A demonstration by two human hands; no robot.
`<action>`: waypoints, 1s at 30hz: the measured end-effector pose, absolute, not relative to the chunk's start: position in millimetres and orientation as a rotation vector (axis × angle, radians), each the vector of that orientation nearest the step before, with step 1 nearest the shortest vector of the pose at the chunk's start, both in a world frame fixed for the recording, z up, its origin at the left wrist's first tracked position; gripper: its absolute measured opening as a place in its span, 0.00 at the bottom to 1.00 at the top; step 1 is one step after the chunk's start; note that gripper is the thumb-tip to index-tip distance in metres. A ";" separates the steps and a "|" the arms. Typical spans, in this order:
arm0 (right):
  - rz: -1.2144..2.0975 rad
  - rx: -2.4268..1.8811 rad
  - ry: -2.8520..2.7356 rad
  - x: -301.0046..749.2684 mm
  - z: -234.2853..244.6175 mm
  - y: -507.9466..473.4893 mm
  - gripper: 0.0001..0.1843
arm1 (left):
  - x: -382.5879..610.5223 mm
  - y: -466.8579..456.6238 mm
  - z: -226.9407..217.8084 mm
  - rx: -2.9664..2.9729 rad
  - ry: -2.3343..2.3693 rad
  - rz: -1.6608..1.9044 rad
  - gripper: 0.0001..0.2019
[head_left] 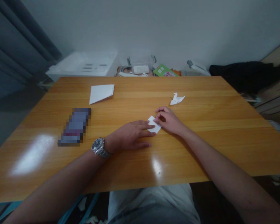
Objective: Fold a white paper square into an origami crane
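Observation:
A small folded white paper (154, 124) lies on the wooden table (200, 140) near the middle. My left hand (130, 135) rests flat on the table with fingers stretched out, its fingertips pressing the paper's left edge. A metal watch (99, 147) is on that wrist. My right hand (169, 119) is curled over the paper's right side, fingertips pinching or pressing its edge. A finished white paper bird (176, 99) sits further back to the right, apart from both hands.
A folded white sheet (100, 93) lies at the back left of the table. A blurred dark flat object (75, 126) lies left of my left hand. Behind the table are a white plastic bin (84, 65), clutter and a dark cloth (242, 74).

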State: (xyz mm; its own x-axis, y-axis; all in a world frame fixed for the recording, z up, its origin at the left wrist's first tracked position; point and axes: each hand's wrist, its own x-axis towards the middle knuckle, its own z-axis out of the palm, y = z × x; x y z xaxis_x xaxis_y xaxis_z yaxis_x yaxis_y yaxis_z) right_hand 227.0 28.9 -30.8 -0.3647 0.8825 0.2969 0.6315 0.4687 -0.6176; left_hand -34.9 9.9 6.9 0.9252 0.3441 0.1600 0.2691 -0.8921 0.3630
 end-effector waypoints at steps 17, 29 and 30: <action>0.455 -1.246 -2.135 225.2 -28.8 27.4 0.08 | -35.1 9.4 4.5 2.734 0.475 0.322 0.22; 0.424 -1.249 -2.130 223.3 -32.1 27.1 0.08 | -35.8 11.0 5.6 2.718 0.461 0.321 0.21; 0.423 -1.250 -2.128 223.3 -32.2 27.1 0.08 | -35.3 10.7 5.9 2.713 0.468 0.327 0.22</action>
State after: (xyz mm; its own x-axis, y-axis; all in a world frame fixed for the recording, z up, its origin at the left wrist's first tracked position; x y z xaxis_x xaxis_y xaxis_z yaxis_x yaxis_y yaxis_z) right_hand 223.3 27.1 -32.2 -0.3545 0.8656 0.3537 0.6645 0.4993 -0.5560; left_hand -35.3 10.7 5.9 0.9180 0.3619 0.1621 0.2768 -0.8775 0.3917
